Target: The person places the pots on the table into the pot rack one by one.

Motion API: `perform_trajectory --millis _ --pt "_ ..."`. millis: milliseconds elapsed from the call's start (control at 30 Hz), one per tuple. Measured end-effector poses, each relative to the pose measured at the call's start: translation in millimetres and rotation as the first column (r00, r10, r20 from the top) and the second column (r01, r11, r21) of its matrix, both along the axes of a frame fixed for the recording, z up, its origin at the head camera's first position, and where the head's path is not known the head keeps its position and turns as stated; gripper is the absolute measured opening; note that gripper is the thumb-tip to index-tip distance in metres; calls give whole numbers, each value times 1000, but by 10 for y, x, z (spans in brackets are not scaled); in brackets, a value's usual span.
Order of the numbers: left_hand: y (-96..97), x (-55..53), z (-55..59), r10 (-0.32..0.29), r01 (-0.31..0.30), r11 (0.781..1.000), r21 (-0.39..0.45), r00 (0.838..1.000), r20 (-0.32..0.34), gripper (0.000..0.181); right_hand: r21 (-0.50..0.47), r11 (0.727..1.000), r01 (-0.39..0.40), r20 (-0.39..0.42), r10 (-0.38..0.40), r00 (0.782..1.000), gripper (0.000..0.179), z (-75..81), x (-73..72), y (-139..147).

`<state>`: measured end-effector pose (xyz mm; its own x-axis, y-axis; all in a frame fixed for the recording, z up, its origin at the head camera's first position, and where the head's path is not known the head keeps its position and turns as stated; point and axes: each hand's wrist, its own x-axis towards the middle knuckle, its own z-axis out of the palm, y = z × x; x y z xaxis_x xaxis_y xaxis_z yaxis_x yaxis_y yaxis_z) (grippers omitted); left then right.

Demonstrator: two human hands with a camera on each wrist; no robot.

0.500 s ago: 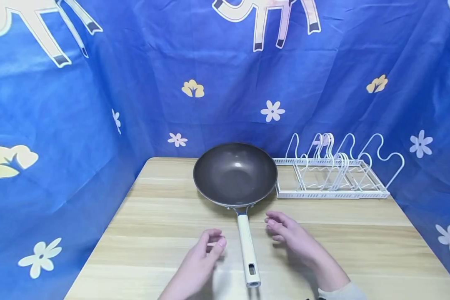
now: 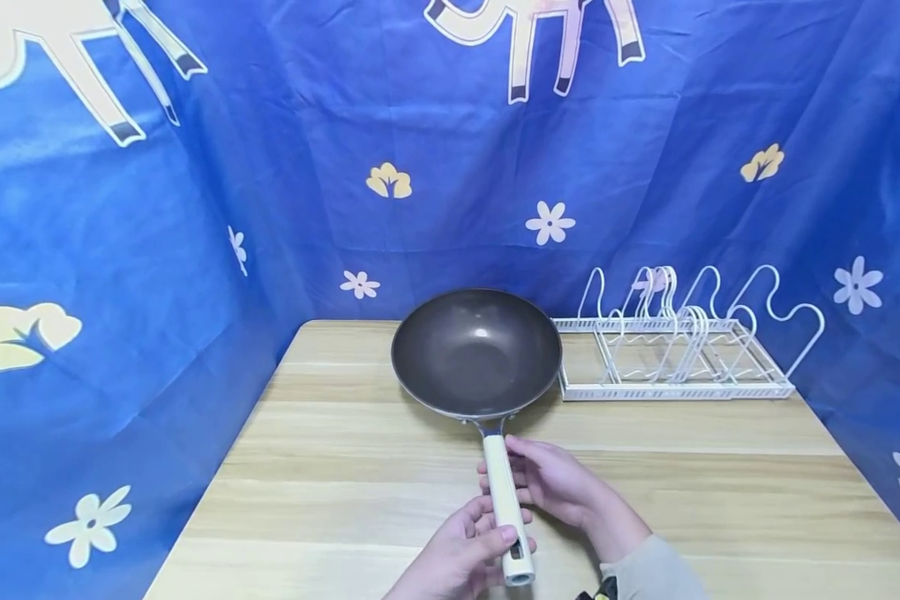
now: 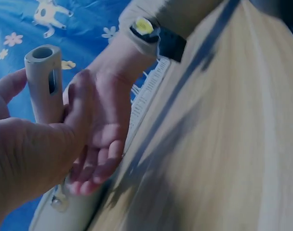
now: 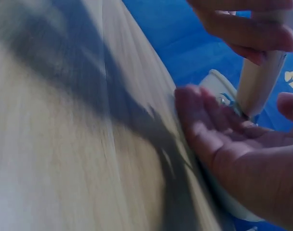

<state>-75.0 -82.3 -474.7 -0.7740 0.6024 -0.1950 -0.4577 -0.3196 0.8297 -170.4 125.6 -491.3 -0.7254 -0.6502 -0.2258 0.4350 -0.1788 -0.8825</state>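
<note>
A dark-lined wok with a long cream handle stands on the wooden table, its handle towards me. Near the handle's end my left hand holds it, thumb on top by the hanging slot and fingers passing underneath. Closer to the pan, my right hand is at the handle's right side with its fingers reaching below. In the right wrist view those fingers are loosely extended and the thumb stands apart from the handle.
To the right of the wok, a white wire pan rack with several curved dividers lies along the table's back edge. A blue patterned cloth hangs behind the table and down both sides.
Both hands came in from either side of the handle. The left moved right and took hold near its end; the right moved left, its fingers now under the handle.
</note>
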Motion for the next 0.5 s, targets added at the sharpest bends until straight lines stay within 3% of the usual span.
perform_trajectory --millis 167,333,500 --pt "13 -44 -75 -70 69 995 68 997 19 67 -185 979 -81 64 95 993 61 -94 -93 -53" --pt "4 -87 -127 -118 118 989 90 993 -2 49 -392 907 -157 98 210 973 46 -231 -195 -77" --pt "-7 -123 -125 -144 146 986 86 989 -28 38 -483 858 -177 77 243 967 46 -315 -281 -114"
